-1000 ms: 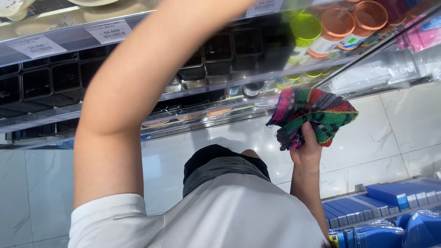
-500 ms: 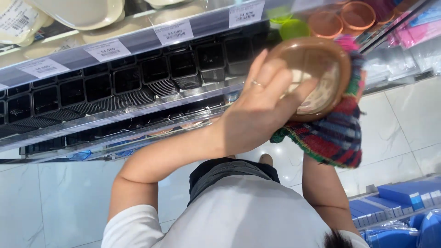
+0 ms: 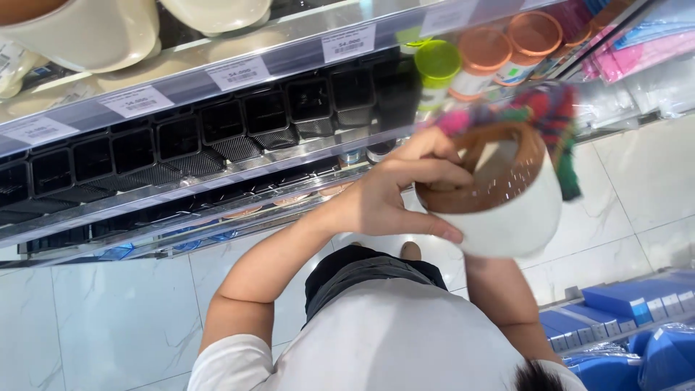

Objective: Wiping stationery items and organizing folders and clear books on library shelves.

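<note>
Nearest the camera, the person in the white shirt stood over the pale marble floor. The left hand gripped a white pot with a brown rim, thumb under its side and fingers curled over the rim. The right hand was hidden behind the pot, so I could not tell its fingers; a multicoloured woven cloth hung there. Beyond stood shelves of black trays, then green and orange lidded jars.

Shop aisle, price-tagged shelves, stacked black trays
</note>
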